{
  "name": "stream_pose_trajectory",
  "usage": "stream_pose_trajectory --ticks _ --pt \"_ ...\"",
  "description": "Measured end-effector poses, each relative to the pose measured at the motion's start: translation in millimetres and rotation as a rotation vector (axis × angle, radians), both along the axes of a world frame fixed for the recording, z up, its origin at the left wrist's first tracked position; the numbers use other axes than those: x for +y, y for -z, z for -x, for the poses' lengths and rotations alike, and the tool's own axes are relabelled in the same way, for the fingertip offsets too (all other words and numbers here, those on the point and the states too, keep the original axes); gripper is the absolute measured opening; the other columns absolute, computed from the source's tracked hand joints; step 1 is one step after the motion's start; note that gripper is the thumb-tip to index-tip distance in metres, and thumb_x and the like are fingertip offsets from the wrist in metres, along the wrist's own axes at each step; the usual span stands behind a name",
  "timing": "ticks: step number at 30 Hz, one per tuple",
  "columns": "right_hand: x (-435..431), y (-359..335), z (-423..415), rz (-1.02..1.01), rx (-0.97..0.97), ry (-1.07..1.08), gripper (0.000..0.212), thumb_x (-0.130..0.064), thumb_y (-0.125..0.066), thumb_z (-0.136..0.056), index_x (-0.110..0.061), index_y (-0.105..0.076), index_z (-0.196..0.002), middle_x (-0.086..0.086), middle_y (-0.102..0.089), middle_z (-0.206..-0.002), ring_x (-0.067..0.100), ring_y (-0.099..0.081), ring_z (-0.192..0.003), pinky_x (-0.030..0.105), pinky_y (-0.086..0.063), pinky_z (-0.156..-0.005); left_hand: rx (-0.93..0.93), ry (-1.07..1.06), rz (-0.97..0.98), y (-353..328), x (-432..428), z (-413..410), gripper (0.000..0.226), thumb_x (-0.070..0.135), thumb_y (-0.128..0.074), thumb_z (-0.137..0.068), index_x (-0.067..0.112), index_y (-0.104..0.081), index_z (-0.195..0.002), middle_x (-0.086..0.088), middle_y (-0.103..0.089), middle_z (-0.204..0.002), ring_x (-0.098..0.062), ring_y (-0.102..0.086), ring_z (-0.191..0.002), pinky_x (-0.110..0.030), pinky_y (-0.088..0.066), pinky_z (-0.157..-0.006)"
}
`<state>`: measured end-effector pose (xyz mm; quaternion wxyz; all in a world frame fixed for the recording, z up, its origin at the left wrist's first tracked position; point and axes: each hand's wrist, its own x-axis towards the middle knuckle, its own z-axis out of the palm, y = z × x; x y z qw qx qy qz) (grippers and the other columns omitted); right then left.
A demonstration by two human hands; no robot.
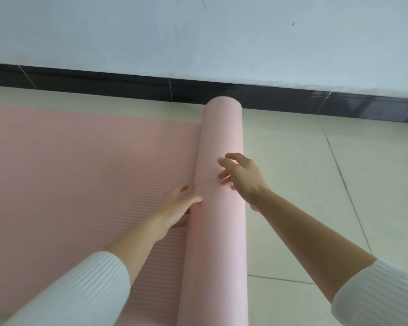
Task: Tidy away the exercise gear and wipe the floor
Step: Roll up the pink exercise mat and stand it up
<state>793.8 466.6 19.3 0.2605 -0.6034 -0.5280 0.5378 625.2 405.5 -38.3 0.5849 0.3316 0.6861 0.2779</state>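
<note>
Mat: a pink exercise mat (80, 165) is lying on the pale tiled floor (316, 184), partly rolled.
Flat part: ribbed with fine lines, it is spreading out to the left, its far edge lying near the wall's foot.
Rolled part: a smooth pink cylinder (219, 142) is resting at the flat part's right edge, its far end pointing toward the wall.

No words, labels, brand marks or numbers can be read anywhere, neither on the pink mat (80, 161) nor on the wall (198, 31).
</note>
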Motion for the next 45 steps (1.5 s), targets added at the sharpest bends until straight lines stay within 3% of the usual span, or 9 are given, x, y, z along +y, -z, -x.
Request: stream_pose_trajectory --ticks 6,8,13,18,26,31,36,40,45 --pt "5 -5 32 0.236 0.417 0.11 0.016 -0.029 -0.055 -0.092 -0.015 -0.055 -0.1 0.018 -0.061 -0.087 0.029 -0.062 -0.074 0.046 -0.057 -0.085 -0.044 0.059 -0.13 -7 -12 26 0.076 0.033 -0.079 -0.068 0.046 -0.041 -0.133 0.008 -0.063 -0.115 -0.008 -0.066 -0.099 -0.03 -0.053 -0.084" --pt "8 0 45 0.169 0.357 0.149 0.02 -0.024 -0.055 -0.091 -0.011 -0.057 -0.105 0.015 -0.062 -0.094 0.026 -0.062 -0.077 0.041 -0.057 -0.078 -0.009 0.06 -0.111 -5 -16 32 0.083 0.035 -0.077 -0.061 0.047 -0.038 -0.133 0.008 -0.059 -0.118 -0.011 -0.065 -0.101 -0.034 -0.054 -0.087" --pt "2 21 67 -0.031 -0.413 0.163 0.035 -0.025 -0.044 -0.091 -0.011 -0.05 -0.123 0.007 -0.046 -0.125 0.025 -0.041 -0.114 0.039 -0.043 -0.089 0.065 -0.04 -0.157 -7 -27 64 0.074 0.014 -0.067 -0.073 0.048 -0.041 -0.134 0.007 -0.051 -0.123 -0.009 -0.061 -0.101 -0.023 -0.047 -0.072" --pt "-13 14 117 -0.042 -0.181 0.063 0.031 -0.025 -0.045 -0.088 -0.006 -0.066 -0.101 0.005 -0.058 -0.086 0.022 -0.048 -0.07 0.028 -0.037 -0.06 0.085 -0.192 -0.25 -12 -32 96 0.052 0.021 -0.069 -0.078 0.038 -0.055 -0.125 0.009 -0.055 -0.124 -0.005 -0.056 -0.107 -0.019 -0.044 -0.077" --pt "-7 -11 169 0.008 0.288 0.116 0.018 -0.017 -0.053 -0.086 -0.007 -0.068 -0.092 0.003 -0.065 -0.083 0.018 -0.059 -0.073 0.032 -0.051 -0.07 0.171 -0.302 -0.195 -17 -38 149 0.075 0.014 -0.066 -0.075 0.039 -0.039 -0.14 0.004 -0.05 -0.129 -0.008 -0.054 -0.109 -0.019 -0.04 -0.071" --pt "-6 33 179 -0.009 -0.101 -0.009 0.031 -0.011 -0.058 -0.089 -0.014 -0.065 -0.119 0.001 -0.066 -0.109 0.02 -0.06 -0.096 0.025 -0.044 -0.077 0.375 -0.289 -0.277 -9 -47 192 0.054 0.001 -0.056 -0.08 0.047 -0.065 -0.108 0.002 -0.068 -0.102 -0.006 -0.061 -0.083 -0.012 -0.043 -0.068" --pt "-17 50 209 -0.198 -0.197 -0.137 0.053 -0.042 -0.067 -0.084 -0.024 -0.051 -0.131 0.001 -0.05 -0.118 0.02 -0.05 -0.108 0.026 -0.045 -0.081 0.397 -0.258 -0.138 -18 -49 223 0.019 0.033 -0.059 -0.087 0.035 -0.073 -0.1 0.016 -0.07 -0.106 -0.005 -0.063 -0.104 -0.023 -0.046 -0.085" --pt "-15 49 226 0.247 -0.115 -0.089 0.102 -0.068 -0.073 -0.064 -0.012 -0.032 -0.139 0.002 -0.043 -0.13 0.025 -0.048 -0.117 0.041 -0.043 -0.09 0.216 -0.128 0.003 -25 -56 231 0.036 0.063 -0.06 -0.079 0.043 -0.064 -0.108 0.022 -0.069 -0.101 -0.001 -0.066 -0.089 -0.024 -0.049 -0.072" --pt "-12 63 228 0.467 0.152 -0.096 0.096 -0.072 -0.078 -0.046 -0.022 -0.053 -0.124 -0.006 -0.062 -0.117 0.021 -0.06 -0.105 0.051 -0.05 -0.09 0.157 -0.093 -0.05 -13 -63 235 0.069 0.075 -0.066 -0.064 0.049 -0.052 -0.127 0.021 -0.063 -0.121 -0.004 -0.063 -0.106 -0.035 -0.048 -0.098"
